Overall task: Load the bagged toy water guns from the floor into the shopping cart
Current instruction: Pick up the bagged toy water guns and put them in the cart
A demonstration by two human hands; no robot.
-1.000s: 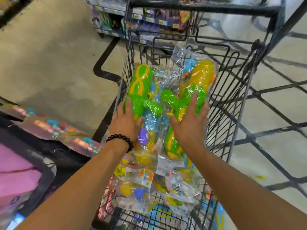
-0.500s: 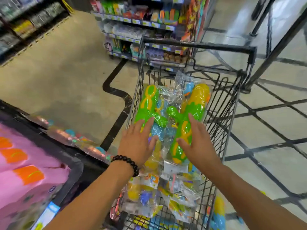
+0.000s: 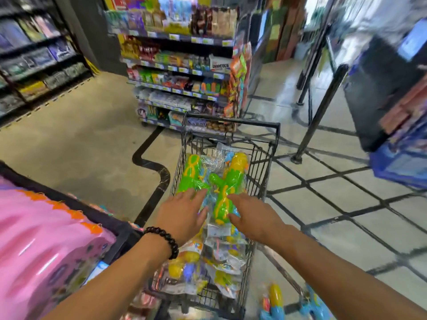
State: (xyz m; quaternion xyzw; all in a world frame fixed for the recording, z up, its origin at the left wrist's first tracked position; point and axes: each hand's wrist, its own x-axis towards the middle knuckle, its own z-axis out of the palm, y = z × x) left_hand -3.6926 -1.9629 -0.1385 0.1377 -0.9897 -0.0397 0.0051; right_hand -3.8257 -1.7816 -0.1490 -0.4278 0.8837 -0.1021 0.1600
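A black wire shopping cart [image 3: 268, 158] stands in front of me, filled with several clear bags of toy water guns. Two green-and-yellow bagged guns lie on top, one on the left [image 3: 190, 173] and one on the right [image 3: 227, 181]. My left hand [image 3: 182, 214], with a black bead bracelet on the wrist, is open with straight fingers over the left gun. My right hand [image 3: 253, 215] is open beside the right gun, fingertips near it. More bagged guns [image 3: 275, 299] lie on the floor at the lower right of the cart.
A pink-and-orange packaged item [image 3: 44, 239] sits in a dark bin on my left. A shelf rack of snacks [image 3: 182, 72] stands beyond the cart. A black post [image 3: 318, 114] and a dark counter [image 3: 388, 93] are at the right. The floor is beige and tiled.
Both hands have drawn back toward me off the two top guns, which stay in the cart. The camera has tilted up and back, showing more of the store.
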